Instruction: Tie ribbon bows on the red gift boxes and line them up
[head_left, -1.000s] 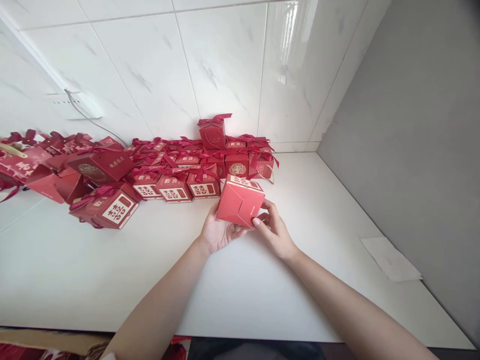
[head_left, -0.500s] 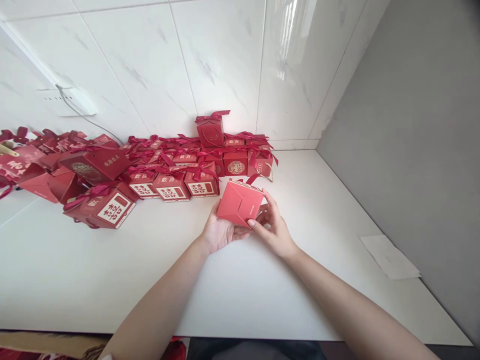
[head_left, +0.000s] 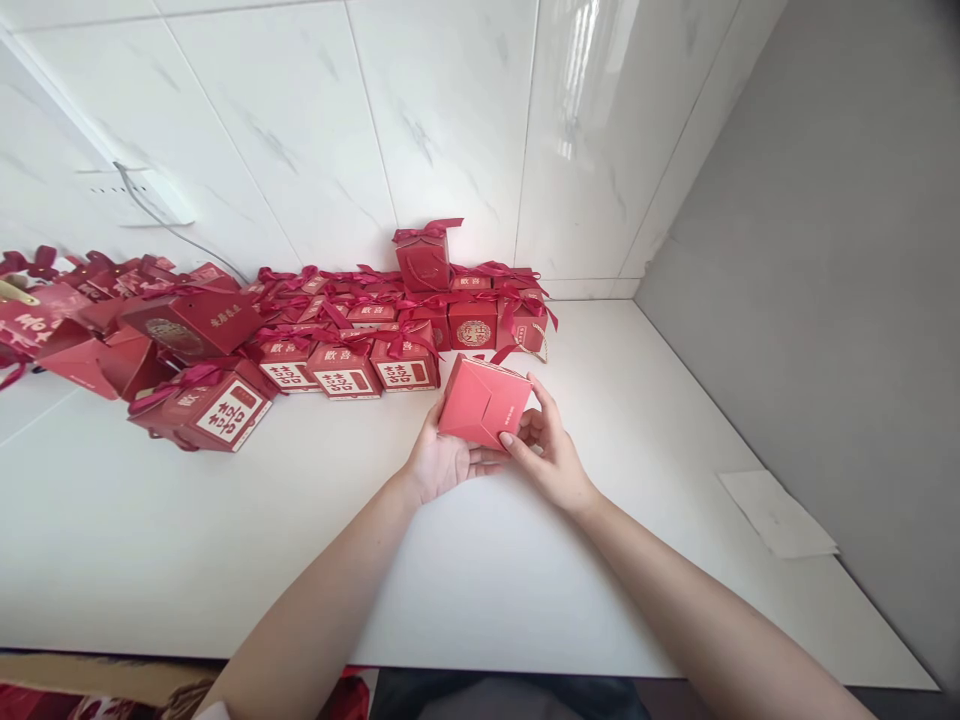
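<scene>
Our left hand (head_left: 439, 462) cups the red box (head_left: 478, 400), half curled, and our right hand (head_left: 556, 465) pinches its near corner. We hold it over the tabletop (head_left: 510, 570), in front of the ribboned boxes (head_left: 405, 372) by the back edge. We seem to be pressing its folded flaps (head_left: 501, 402) flat, and the next move calls for a soft, steady grip.

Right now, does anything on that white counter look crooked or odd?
Slightly: the front-left box sits askew, turned at an angle to the three front boxes lined up nearby, and the raised box at the back sticks up above its neighbours. I see no spill or clear damage.
</scene>
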